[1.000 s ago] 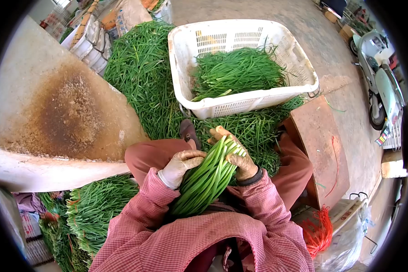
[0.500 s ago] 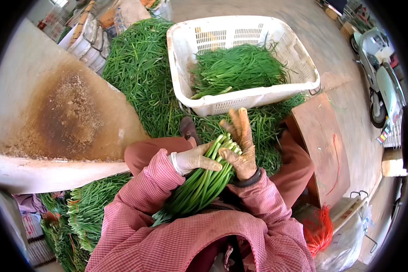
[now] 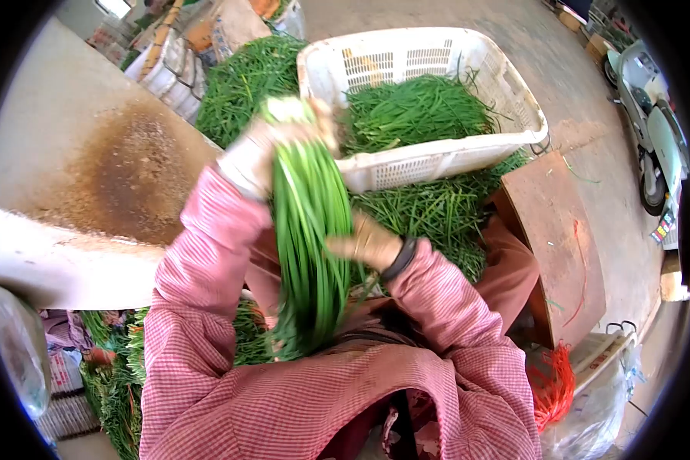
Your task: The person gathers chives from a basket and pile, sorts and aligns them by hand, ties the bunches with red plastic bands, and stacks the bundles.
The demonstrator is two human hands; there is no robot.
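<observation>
The white basket [image 3: 429,161], with slotted walls, holds a heap of green stalks [image 3: 418,111] lying across its floor, their tops below the rim. Loose greens [image 3: 429,207] lie around its near side and to its left. The left hand [image 3: 272,149] is closed around a long green bundle [image 3: 310,230] just below its pale cut ends, which point up past the basket's near left corner in view; the leaves hang down toward the lap. The right hand [image 3: 368,244] is spread, its thumb against or just beside the bundle's middle; exact contact is unclear. Red strings [image 3: 552,387] hang beside a brown board [image 3: 556,245], near a clear plastic bag [image 3: 590,422] whose contents I cannot tell.
</observation>
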